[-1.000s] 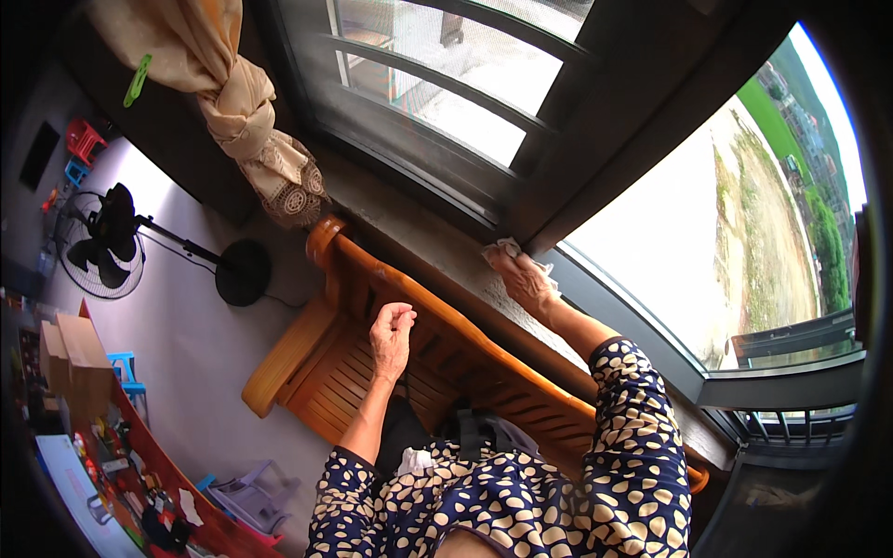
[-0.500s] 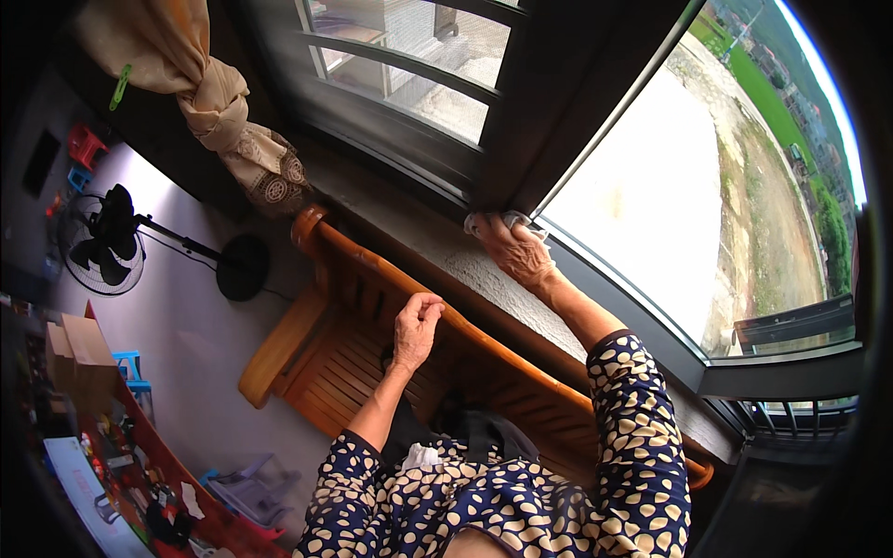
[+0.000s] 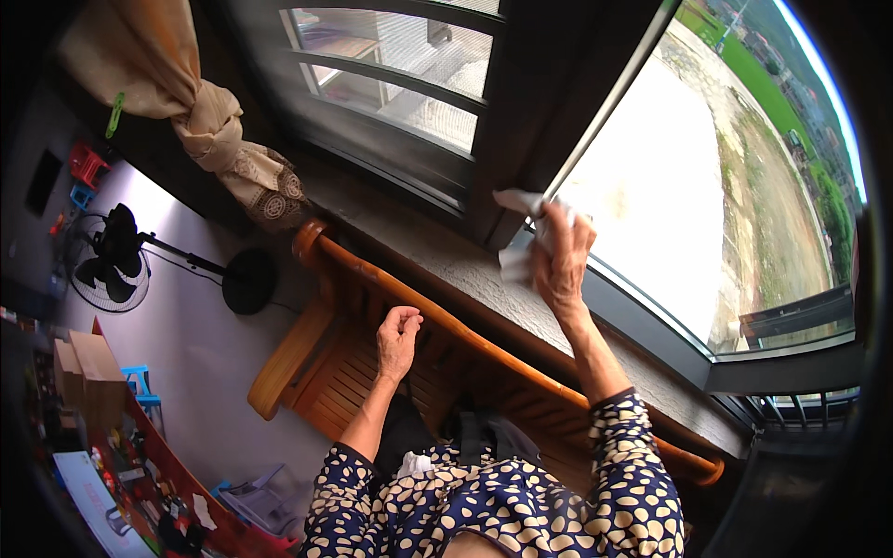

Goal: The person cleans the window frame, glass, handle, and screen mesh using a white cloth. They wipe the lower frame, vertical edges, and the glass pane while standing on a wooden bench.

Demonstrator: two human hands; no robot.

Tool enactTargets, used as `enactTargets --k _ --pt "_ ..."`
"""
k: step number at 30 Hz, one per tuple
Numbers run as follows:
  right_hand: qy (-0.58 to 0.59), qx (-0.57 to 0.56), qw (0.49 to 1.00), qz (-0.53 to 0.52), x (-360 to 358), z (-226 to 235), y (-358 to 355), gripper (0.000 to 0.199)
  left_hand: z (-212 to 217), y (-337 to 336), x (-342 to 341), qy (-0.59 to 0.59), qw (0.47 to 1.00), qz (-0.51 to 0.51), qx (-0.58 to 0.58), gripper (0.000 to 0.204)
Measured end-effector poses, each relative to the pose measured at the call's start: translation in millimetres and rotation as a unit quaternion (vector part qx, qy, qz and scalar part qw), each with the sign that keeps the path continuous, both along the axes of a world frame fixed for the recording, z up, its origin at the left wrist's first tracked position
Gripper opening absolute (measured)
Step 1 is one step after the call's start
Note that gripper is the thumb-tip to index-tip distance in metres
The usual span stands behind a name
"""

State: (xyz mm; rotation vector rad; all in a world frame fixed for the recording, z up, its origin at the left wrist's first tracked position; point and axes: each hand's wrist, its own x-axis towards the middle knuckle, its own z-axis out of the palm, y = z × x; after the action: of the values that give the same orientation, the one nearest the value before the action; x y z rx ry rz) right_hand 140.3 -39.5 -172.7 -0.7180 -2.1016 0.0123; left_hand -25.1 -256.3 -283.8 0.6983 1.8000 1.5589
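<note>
The right hand [image 3: 561, 259] is closed on a crumpled white cloth [image 3: 517, 232] against the dark window frame [image 3: 521, 139] — soft, light, best bunched in the fingers — while the left hand [image 3: 398, 339], loosely curled and empty, hovers above the wooden bench [image 3: 372, 279].

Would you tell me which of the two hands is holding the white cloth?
The right hand, raised against the window frame, grips the white cloth; the left hand is empty.

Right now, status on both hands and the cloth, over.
Right hand gripping white cloth, pressed at the window frame. Left hand loosely curled, on the wooden bench rail. Nothing blocking the frame.
</note>
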Motion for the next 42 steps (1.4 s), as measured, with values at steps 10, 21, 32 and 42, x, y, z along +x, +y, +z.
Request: enactTargets --k 10,21,32,42 --pt "0.318 -0.317 0.893 -0.025 -53.2 -127.4 10.5 0.060 -1.4 11.4 6.8 0.005 0.998 -0.062 0.006 0.013" --pt "-0.077 -0.407 0.899 -0.142 -36.8 -128.8 -9.7 0.034 15.0 40.9 23.0 -0.027 0.995 -0.099 -0.007 0.011" --pt "0.098 0.186 0.965 -0.158 -60.5 69.7 1.6 0.055 54.0 60.0 2.4 -0.008 0.993 -0.116 0.021 0.012" --pt "-0.027 0.140 0.979 -0.147 -45.3 10.1 -17.7 0.043 60.2 73.3 -19.5 0.023 0.986 -0.149 0.072 0.012"
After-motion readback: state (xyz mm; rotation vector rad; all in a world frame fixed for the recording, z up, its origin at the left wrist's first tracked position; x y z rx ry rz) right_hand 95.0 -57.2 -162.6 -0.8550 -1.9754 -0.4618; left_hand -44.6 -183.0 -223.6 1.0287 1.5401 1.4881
